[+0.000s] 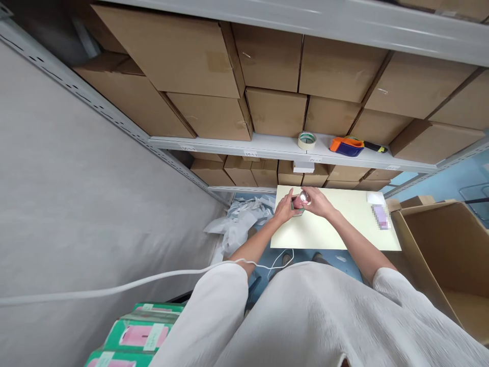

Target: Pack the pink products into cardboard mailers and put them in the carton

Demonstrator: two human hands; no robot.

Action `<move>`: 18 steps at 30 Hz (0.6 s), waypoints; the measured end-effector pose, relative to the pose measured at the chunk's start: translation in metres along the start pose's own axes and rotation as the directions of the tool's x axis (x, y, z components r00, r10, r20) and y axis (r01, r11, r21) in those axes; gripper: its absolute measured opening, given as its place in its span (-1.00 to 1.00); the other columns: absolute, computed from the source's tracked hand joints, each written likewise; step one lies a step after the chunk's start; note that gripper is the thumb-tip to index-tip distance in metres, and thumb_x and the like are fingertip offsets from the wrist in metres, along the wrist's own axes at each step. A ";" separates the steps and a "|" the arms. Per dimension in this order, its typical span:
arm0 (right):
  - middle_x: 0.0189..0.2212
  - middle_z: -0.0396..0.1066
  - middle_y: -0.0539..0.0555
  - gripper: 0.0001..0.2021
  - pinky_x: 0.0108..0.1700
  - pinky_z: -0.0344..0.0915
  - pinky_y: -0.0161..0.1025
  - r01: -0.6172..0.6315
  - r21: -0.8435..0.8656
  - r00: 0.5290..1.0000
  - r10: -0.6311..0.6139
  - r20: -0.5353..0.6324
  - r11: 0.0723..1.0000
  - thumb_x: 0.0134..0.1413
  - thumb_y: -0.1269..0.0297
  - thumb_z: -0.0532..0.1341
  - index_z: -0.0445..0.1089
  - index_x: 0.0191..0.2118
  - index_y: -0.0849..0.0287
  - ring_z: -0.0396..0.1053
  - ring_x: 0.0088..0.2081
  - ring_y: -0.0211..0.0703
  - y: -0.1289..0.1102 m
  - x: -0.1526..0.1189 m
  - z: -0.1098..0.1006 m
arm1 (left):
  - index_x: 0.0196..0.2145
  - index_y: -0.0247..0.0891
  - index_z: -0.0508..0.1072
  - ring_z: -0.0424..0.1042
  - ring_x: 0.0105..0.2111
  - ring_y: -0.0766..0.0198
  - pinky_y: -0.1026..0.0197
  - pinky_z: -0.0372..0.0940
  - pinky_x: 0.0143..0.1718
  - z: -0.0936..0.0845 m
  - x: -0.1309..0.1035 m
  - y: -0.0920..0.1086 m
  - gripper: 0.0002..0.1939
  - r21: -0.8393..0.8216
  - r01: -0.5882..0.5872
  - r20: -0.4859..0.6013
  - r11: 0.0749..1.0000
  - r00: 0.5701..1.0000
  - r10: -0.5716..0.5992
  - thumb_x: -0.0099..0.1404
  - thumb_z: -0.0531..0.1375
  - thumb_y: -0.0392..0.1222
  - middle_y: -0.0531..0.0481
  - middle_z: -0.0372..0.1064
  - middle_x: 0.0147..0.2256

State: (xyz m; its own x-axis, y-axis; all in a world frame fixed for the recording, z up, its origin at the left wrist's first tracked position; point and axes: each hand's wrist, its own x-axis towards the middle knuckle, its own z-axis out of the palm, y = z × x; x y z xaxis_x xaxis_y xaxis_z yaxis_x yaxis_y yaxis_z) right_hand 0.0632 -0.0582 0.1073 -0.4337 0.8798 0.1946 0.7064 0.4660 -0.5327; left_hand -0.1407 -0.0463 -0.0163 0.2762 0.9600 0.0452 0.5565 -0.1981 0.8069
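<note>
Over the pale yellow board (336, 234), both hands come together near its left end. My left hand (284, 209) is closed around a small dark green box (298, 212). A pink object with a shiny silver end (304, 198) stands tilted at the opening of that box, and I cannot tell how far inside it sits. The fingers of my right hand (318, 202) are closed on the silver end. The object's lower part is hidden by the box and my left fingers.
Cardboard boxes (282, 112) fill the shelves ahead. Tape (306, 140) and an orange-and-blue holder (347, 146) lie on the shelf edge. An open carton (443, 255) stands right, green boxes (133, 334) lower left. A white cable (153, 278) crosses my left arm; plastic wrap (244, 221) lies left.
</note>
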 end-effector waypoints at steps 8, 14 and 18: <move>0.11 0.45 0.27 -0.48 0.17 0.35 0.09 -0.194 -0.107 0.979 0.200 0.047 0.975 0.07 0.41 0.32 0.46 0.20 0.15 0.35 0.09 0.20 0.021 -0.004 0.071 | 0.62 -0.10 -0.15 0.44 0.20 -0.13 -0.12 0.29 0.27 0.004 -0.003 0.005 0.16 0.104 -0.049 0.048 0.993 0.998 0.044 0.25 0.39 -0.25 -0.25 0.38 0.26; 0.22 0.39 0.25 -0.49 0.17 0.29 0.13 -0.312 -0.104 0.950 0.312 -0.021 0.944 0.07 0.33 0.33 0.50 0.19 0.07 0.30 0.16 0.26 0.022 -0.009 0.089 | 0.60 -0.13 -0.07 0.40 0.25 -0.16 -0.16 0.28 0.30 0.004 -0.006 0.005 0.12 0.048 -0.041 0.042 0.998 0.998 0.039 0.24 0.40 -0.25 -0.28 0.36 0.28; 0.22 0.40 0.23 -0.54 0.22 0.31 0.18 -0.407 0.087 0.906 0.414 -0.094 0.909 0.13 0.18 0.31 0.52 0.17 0.04 0.33 0.18 0.24 0.040 -0.010 0.091 | 0.60 -0.10 -0.06 0.42 0.22 -0.13 -0.15 0.33 0.27 0.003 -0.007 0.002 0.23 -0.077 0.034 0.008 0.996 0.999 -0.034 0.14 0.48 -0.20 -0.30 0.27 0.35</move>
State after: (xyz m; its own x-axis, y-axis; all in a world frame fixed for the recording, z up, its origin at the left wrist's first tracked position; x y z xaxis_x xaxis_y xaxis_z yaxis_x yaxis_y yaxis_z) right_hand 0.0451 -0.0563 0.0092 -0.0480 0.9983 0.0329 0.7702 0.0579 -0.6352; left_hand -0.1394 -0.0542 -0.0166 0.2637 0.9645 0.0133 0.5038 -0.1495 0.8508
